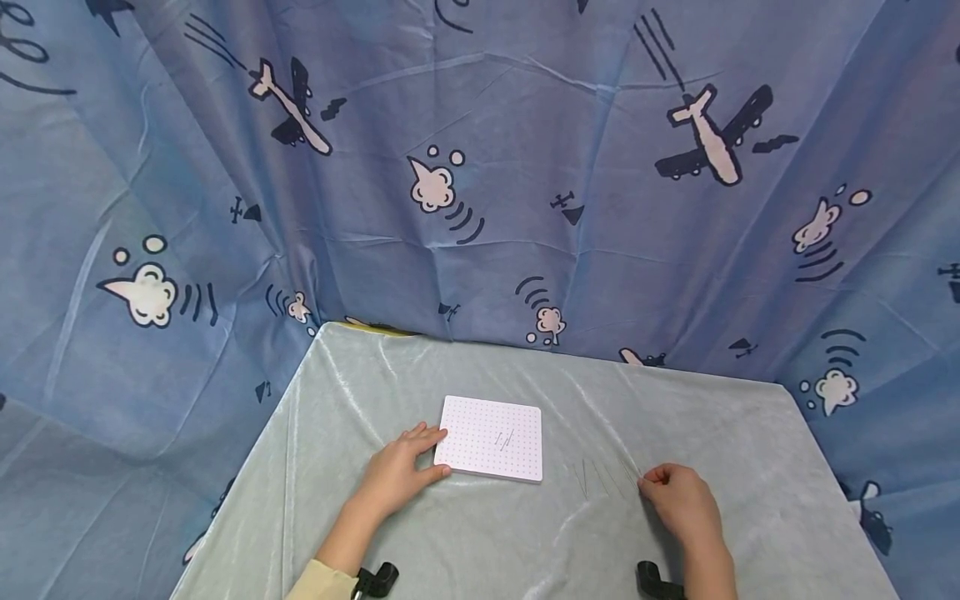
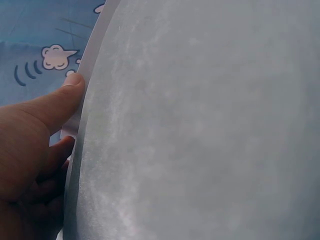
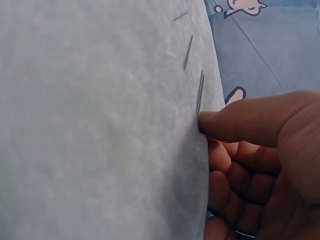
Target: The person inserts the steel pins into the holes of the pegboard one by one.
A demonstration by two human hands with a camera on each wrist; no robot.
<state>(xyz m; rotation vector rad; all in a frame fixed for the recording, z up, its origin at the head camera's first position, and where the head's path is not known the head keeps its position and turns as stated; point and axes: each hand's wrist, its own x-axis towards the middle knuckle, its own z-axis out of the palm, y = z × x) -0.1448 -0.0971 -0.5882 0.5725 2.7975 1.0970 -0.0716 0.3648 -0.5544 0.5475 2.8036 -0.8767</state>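
A white board (image 1: 468, 433) with a grid of small dots lies on the cloth, several thin needles (image 1: 507, 440) on its right half. My left hand (image 1: 401, 471) rests at the board's left side, thumb by the near corner and fingers at the edge; its outer fingers are partly hidden in the left wrist view. On the cloth right of the board are several loose needles (image 1: 584, 479). Farther right, my right hand (image 1: 684, 500) pinches the near end of a needle (image 3: 201, 92) between thumb and forefinger, close to the cloth. Another needle seems to lie alongside.
Pale grey-green velvety cloth (image 1: 360, 392) covers the table. A blue curtain (image 1: 495, 192) with printed planes and clouds hangs behind and on both sides. Each wrist carries a black camera mount, such as the left mount (image 1: 382, 579). A yellow strip (image 1: 378, 330) shows at the table's far edge.
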